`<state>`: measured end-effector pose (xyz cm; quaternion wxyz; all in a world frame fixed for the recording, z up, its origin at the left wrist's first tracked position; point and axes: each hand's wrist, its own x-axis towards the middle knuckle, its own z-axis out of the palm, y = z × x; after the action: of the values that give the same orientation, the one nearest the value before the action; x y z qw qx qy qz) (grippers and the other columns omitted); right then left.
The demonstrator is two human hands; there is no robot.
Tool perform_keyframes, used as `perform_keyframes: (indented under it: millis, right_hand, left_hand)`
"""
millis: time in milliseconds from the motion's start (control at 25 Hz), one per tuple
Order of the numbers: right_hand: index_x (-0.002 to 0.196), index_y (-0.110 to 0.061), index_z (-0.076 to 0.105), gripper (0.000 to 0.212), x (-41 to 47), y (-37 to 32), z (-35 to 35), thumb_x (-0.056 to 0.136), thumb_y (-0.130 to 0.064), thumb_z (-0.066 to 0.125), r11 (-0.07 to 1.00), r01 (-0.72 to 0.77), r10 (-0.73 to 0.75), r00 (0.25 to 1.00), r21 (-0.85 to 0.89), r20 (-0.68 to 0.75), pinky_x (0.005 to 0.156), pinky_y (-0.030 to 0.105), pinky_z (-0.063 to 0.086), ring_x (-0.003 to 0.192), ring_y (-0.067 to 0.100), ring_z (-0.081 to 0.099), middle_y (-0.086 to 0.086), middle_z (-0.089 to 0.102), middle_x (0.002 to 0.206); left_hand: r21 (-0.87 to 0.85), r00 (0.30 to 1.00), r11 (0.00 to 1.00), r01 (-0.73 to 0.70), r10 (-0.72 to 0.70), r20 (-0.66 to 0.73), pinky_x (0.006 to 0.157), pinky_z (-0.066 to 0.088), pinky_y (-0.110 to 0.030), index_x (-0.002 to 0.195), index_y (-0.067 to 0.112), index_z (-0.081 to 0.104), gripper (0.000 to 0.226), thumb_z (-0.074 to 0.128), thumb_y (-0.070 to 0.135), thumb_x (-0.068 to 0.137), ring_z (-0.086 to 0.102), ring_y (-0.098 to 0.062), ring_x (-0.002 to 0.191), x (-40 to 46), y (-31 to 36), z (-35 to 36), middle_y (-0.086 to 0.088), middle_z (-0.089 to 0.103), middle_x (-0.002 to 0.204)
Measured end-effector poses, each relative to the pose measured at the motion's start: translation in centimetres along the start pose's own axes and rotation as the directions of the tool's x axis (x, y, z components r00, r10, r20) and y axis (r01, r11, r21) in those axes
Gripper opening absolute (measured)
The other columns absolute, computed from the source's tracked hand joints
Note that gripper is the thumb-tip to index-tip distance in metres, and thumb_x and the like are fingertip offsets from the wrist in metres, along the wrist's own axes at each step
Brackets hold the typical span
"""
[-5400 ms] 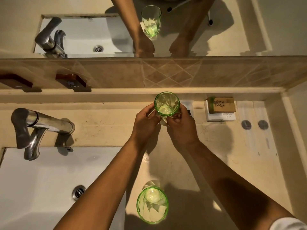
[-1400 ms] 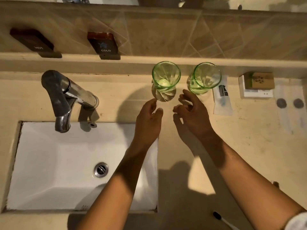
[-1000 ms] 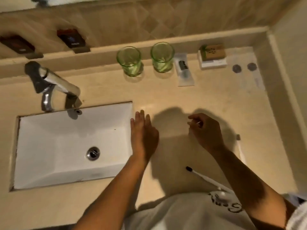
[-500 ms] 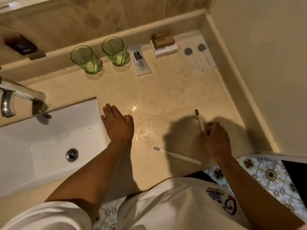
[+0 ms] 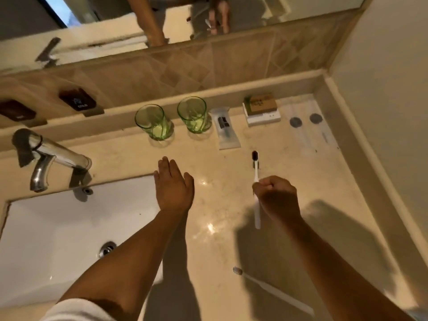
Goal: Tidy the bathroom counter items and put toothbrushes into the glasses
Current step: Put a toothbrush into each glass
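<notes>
This is a bathroom. A white sink sits in a shiny stone surface with a silver tap over it. A big mirror hangs above a tiled wall. Two green glasses, toothbrushes and little soap boxes sit by the wall.

Two empty green glasses standing upright by backsplash; white toothbrush w/ dark bristles being held; second toothbrush lying flat near counter's front edge.
</notes>
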<state>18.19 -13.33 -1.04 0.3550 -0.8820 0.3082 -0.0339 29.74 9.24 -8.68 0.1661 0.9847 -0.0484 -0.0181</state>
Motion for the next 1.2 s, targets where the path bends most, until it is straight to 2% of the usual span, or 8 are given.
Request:
perform_keyframes:
  millis: [120,160,240,360,520,680,920,1200]
  right_hand:
    - [0.08,-0.017,0.073,0.017,4.2,-5.9,1.8,0.079,-0.033,0.073,0.867,-0.238,0.148,0.962,0.438,0.229,0.071,0.036,0.059,0.07,0.021,0.07,-0.001,0.073,0.07]
    - [0.079,-0.017,0.073,0.017,5.6,-7.4,2.7,0.078,-0.034,0.072,0.832,-0.236,0.126,0.962,0.502,0.243,0.07,0.039,0.06,0.067,0.02,0.07,-0.001,0.072,0.066]
    - [0.079,-0.014,0.073,0.015,7.7,-9.6,2.9,0.082,-0.029,0.07,0.797,-0.19,0.074,0.973,0.573,0.22,0.066,0.038,0.056,0.057,0.016,0.065,0.0,0.07,0.062]
    - [0.092,-0.01,0.073,0.015,10.4,-12.0,2.5,0.091,-0.023,0.066,0.731,-0.181,0.067,0.978,0.658,0.196,0.058,0.035,0.049,0.059,0.013,0.058,0.004,0.07,0.07]
    - [0.094,0.001,0.069,0.015,13.6,-13.5,2.8,0.094,-0.012,0.062,0.609,-0.146,0.049,0.988,0.78,0.147,0.053,0.023,0.05,0.06,0.014,0.063,0.009,0.068,0.069]
    - [0.09,-0.002,0.065,0.009,16.7,-14.5,3.5,0.095,-0.009,0.061,0.526,-0.105,0.055,0.995,0.844,0.089,0.052,0.022,0.051,0.059,0.015,0.064,0.008,0.065,0.066]
    - [0.09,-0.001,0.07,0.018,19.0,-15.0,5.7,0.092,-0.018,0.065,0.649,0.02,0.009,0.999,0.761,-0.034,0.049,0.025,0.048,0.058,0.014,0.065,0.005,0.069,0.07]
    - [0.085,-0.009,0.075,0.014,19.4,-14.9,7.4,0.09,-0.021,0.069,0.763,0.062,-0.058,0.998,0.644,-0.027,0.059,0.025,0.054,0.059,0.013,0.065,0.004,0.073,0.07]
  left_hand:
    - [-0.011,0.999,1.0,-0.004,0.003,-0.04,0.126,0.015,-0.045,0.149,-0.002,0.039,0.062,0.039,0.033,0.098,0.022,-0.034,0.152,0.4,0.0,0.3,-0.021,0.031,0.162]
    - [-0.011,0.999,1.0,0.009,-0.009,-0.044,0.127,0.014,-0.043,0.15,-0.001,0.039,0.064,0.037,0.035,0.097,0.021,-0.032,0.153,0.5,-0.3,0.6,-0.019,0.029,0.163]
    - [-0.005,0.999,1.0,0.014,-0.014,-0.04,0.127,0.011,-0.039,0.151,0.001,0.038,0.067,0.032,0.038,0.096,0.019,-0.029,0.154,0.3,-0.1,0.6,-0.016,0.028,0.164]
    - [0.011,0.999,1.0,0.023,-0.022,-0.024,0.127,0.008,-0.036,0.152,0.004,0.038,0.065,0.036,0.037,0.096,0.018,-0.025,0.154,0.5,-0.3,0.3,-0.013,0.028,0.165]
    - [0.072,1.0,0.997,0.013,-0.013,-0.007,0.127,0.01,-0.038,0.152,0.006,0.039,0.067,0.039,0.039,0.094,0.018,-0.025,0.154,0.8,-0.8,0.1,-0.013,0.029,0.164]
    - [0.092,1.0,0.996,0.007,-0.008,0.011,0.127,0.005,-0.035,0.151,0.006,0.039,0.067,0.042,0.04,0.093,0.018,-0.026,0.154,1.3,-0.6,0.4,-0.014,0.029,0.164]
    - [0.091,0.999,0.995,0.032,-0.033,0.019,0.126,0.018,-0.042,0.149,0.006,0.042,0.067,0.039,0.041,0.092,0.025,-0.028,0.153,1.4,-0.5,0.3,-0.014,0.034,0.162]
    - [0.055,0.999,0.998,0.035,-0.034,-0.006,0.125,0.023,-0.044,0.147,0.006,0.044,0.065,0.04,0.038,0.091,0.027,-0.029,0.152,1.5,-0.9,0.7,-0.015,0.037,0.16]
